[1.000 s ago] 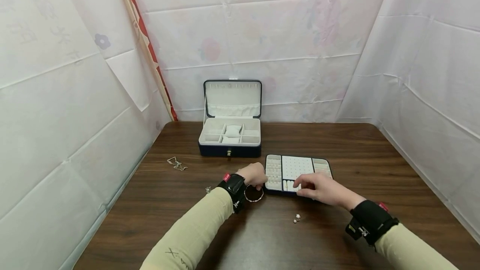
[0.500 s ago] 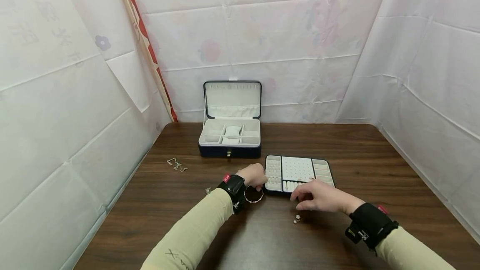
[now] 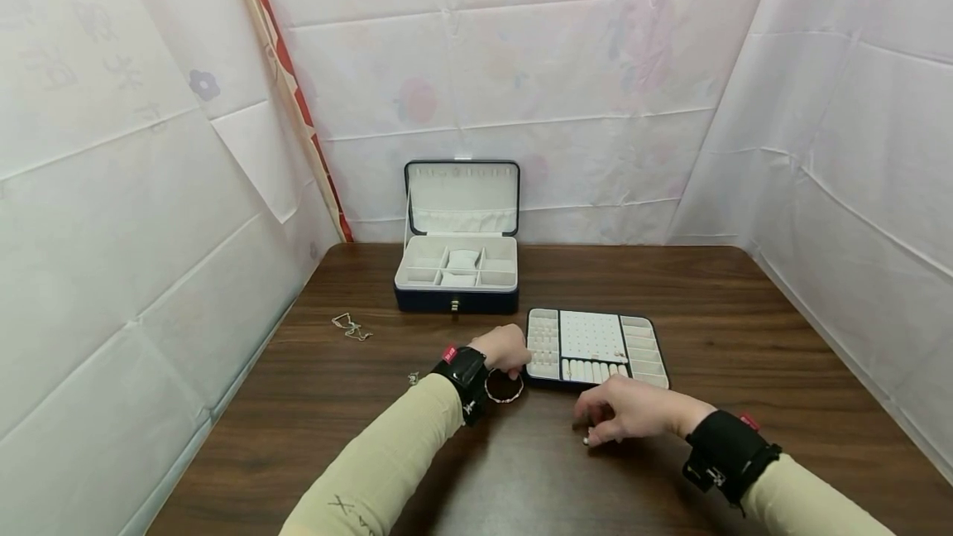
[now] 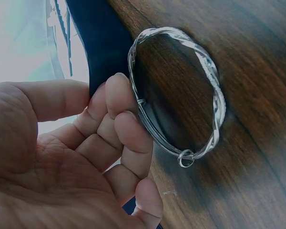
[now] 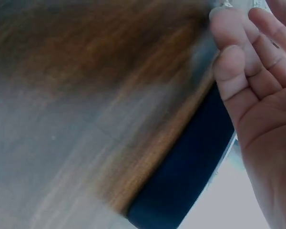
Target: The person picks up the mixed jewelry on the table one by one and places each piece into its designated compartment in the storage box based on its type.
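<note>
In the head view my left hand [image 3: 505, 347] rests at the front left corner of a white-lined navy jewellery tray [image 3: 588, 333]. In the left wrist view its fingers bend loosely, with the thumb apart. Two fingertips meet the near side of a twisted silver bracelet [image 4: 215, 90], which has a small ring on it. My right hand [image 3: 629, 410] is low over the table in front of the tray, thumb and fingers apart. A small pearl-like earring [image 3: 586, 441] shows at its thumb tip, and the fingers hide what lies beside it.
Behind the tray stands an open navy jewellery box [image 3: 456, 299] with white compartments and small cushions. A thin chain necklace [image 3: 351, 326] lies on the left of the wooden table [image 3: 707, 288]. A small jewellery piece [image 3: 413, 378] is beside the left forearm. White sheets [image 3: 581, 106] hang around.
My right hand has moved from the tray's front row down toward me, reaching the small earrings on the table and partly covering them. The left hand has stayed put.
</note>
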`<move>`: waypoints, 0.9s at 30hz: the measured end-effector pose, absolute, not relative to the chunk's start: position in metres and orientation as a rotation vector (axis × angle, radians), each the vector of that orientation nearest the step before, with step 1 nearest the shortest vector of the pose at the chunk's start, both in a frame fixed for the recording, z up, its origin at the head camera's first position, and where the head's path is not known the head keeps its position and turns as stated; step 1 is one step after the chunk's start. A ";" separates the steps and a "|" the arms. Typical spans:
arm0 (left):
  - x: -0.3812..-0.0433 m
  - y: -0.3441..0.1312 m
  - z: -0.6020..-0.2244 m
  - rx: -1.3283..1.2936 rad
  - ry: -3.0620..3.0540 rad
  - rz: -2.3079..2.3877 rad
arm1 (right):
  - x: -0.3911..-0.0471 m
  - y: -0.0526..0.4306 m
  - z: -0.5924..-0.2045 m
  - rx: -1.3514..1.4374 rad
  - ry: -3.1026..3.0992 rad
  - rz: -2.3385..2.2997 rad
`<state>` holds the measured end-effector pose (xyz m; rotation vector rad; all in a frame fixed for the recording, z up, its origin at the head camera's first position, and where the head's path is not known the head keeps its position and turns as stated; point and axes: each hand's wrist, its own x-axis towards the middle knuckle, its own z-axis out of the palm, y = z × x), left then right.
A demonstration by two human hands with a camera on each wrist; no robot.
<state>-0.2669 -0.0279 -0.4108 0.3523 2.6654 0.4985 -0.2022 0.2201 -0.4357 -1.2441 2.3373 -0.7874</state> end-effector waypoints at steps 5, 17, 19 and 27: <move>-0.267 -0.028 -0.411 0.381 2.668 0.503 | -0.202 0.219 -0.439 -1.181 2.365 -0.745; -0.268 -0.028 -0.412 0.377 2.670 0.507 | -0.203 0.212 -0.441 -1.191 2.376 -0.667; -0.269 -0.028 -0.413 0.368 2.666 0.507 | -0.204 0.212 -0.442 -1.211 2.376 -0.650; -0.291 -0.027 -0.440 0.368 2.652 0.455 | -0.206 0.210 -0.441 -1.269 2.358 -0.605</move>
